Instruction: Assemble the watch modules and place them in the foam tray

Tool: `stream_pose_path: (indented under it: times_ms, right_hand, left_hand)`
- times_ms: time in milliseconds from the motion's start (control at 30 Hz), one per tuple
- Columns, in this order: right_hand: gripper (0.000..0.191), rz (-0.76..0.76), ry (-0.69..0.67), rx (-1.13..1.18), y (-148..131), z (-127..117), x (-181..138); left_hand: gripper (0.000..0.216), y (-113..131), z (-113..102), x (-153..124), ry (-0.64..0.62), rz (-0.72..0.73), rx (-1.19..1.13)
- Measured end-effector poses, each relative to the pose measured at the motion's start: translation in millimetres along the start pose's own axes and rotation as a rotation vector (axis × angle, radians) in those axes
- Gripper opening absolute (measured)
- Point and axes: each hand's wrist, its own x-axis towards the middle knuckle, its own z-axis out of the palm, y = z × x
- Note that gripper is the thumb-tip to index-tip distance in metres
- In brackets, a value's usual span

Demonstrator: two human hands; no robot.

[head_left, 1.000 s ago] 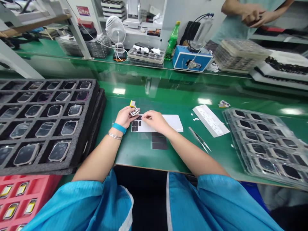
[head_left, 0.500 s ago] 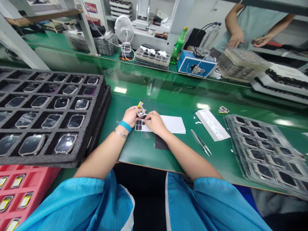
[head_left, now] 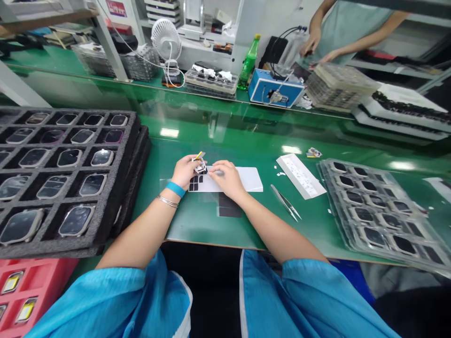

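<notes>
On my feed, the co-worker's hands [head_left: 312, 44] at the top right had dropped lower than in the earlier frame and were now beside a stack of clear trays [head_left: 340, 84]. The yellow tab [head_left: 199, 155] on the small metal part [head_left: 200, 166] now showed as a thin sliver, and the person's right hand [head_left: 227, 179] sat just beside that part rather than against it.

The left hand [head_left: 185, 171] was closed, pinching the part above the near left corner of a white sheet [head_left: 248, 179], which lay on the green table [head_left: 190, 225]. The right hand's fingers were curled over the sheet, and I couldn't tell whether they held anything. Black pads [head_left: 193, 184] lay in rows on the sheet, with tweezers [head_left: 285, 203] to the right.

The red sign [head_left: 116, 8] at the upper left was too small for me to read. At the left, a black foam tray [head_left: 123, 188] held watch-like devices [head_left: 75, 220] in separate pockets. Below it, a red tray [head_left: 45, 286] held yellow-faced parts [head_left: 26, 310]. At the right, stacked clear trays [head_left: 327, 173] held dark-faced pieces [head_left: 373, 237].
</notes>
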Motion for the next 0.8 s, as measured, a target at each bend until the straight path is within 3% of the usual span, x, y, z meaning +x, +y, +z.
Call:
stream_pose_path:
  times_ms: [200,533,700,800]
  right_hand:
    - [0.009,0.065,-0.15,-0.175,-6.6,24.1,5.5]
    - [0.006,0.015,-0.101,-0.093,-11.6,16.4,0.1]
    - [0.014,0.051,-0.121,-0.196,-10.6,24.2,1.2]
    - [0.009,0.015,-0.134,-0.199,-8.9,28.0,3.0]
  left_hand:
    - [0.015,1.1,-0.5,1.4,0.019,-0.062,-0.034]
    - [0.011,1.0,-2.2,1.8,0.058,-0.06,-0.029]
    - [0.011,1.2,-1.7,2.1,0.064,-0.073,-0.02]
    - [0.01,1.2,-1.9,2.3,0.055,-0.075,-0.011]
